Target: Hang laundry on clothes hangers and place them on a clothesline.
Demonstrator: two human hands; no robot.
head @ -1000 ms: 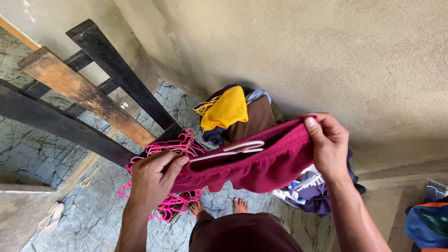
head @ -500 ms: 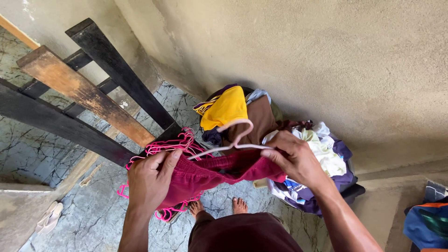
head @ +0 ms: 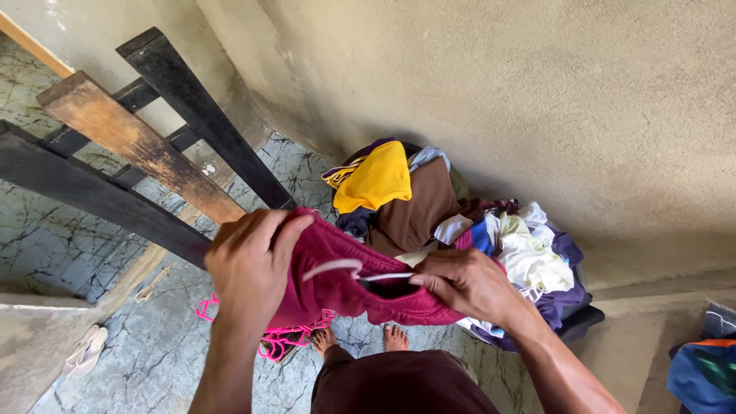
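I hold a magenta pair of shorts in front of me at waist height. My left hand grips its left edge, bunched up. My right hand pinches the right part of the waistband. A pale pink hanger lies across the shorts, its arm running into the waistband opening by my right fingers. Below the shorts, a heap of bright pink hangers lies on the floor.
A pile of clothes in yellow, brown, white and purple sits against the plastered wall. Dark wooden slats lean at the left. My bare feet stand on marbled tiles. A sandal lies at lower left, more cloth at right.
My right hand moved in from the far right and lower, gathering the shorts toward the left hand. The hanger now sits lower, partly inside the waistband.
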